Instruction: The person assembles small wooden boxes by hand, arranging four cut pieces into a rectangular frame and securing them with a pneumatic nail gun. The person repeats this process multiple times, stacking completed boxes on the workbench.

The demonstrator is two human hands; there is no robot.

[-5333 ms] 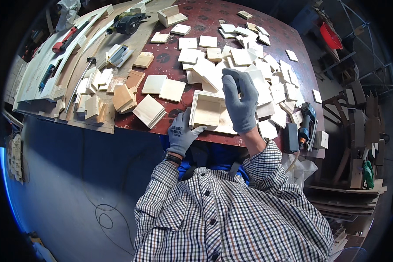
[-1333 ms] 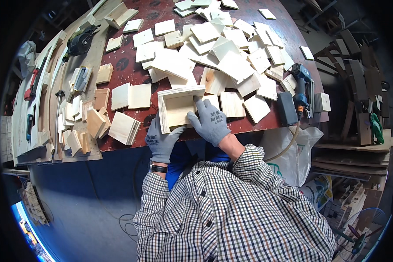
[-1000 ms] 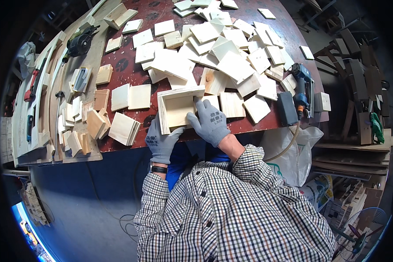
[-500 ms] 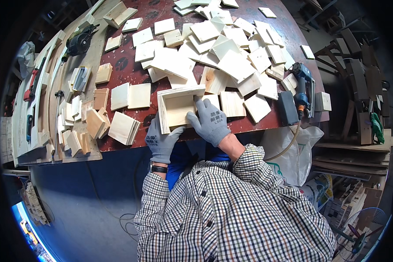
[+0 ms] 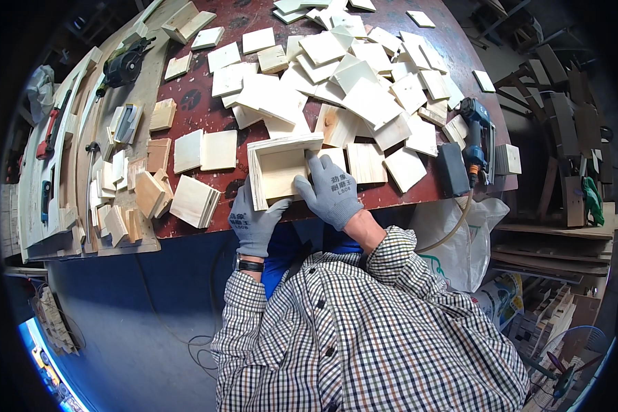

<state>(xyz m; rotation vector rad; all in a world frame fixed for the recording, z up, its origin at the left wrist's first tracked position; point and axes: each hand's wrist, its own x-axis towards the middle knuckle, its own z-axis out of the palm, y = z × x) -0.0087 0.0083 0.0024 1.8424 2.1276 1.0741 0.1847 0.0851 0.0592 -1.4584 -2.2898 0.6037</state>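
Between my two grey-gloved hands is a small open wooden box (image 5: pixel 283 145) of pale boards, its hollow side facing up toward me, at the near edge of the red table. My left hand (image 5: pixel 253 223) grips its lower left corner, thumb along the near side. My right hand (image 5: pixel 329 191) wraps its right end, with fingertips on the right wall and the thumb near the inner edge. Some fingers are hidden behind the box. Just beyond it lies a big loose heap of square wooden pieces (image 5: pixel 371 103). A stack of thin square boards (image 5: pixel 194 201) stands to the left.
A blue and black nail gun (image 5: pixel 479 141) with a hose (image 5: pixel 460 223) rests at the table's right edge. On the left are wood blocks (image 5: pixel 154 192), a black power tool (image 5: pixel 127 65) and a long plank (image 5: pixel 48 178). A white sack (image 5: pixel 470 254) hangs below right.
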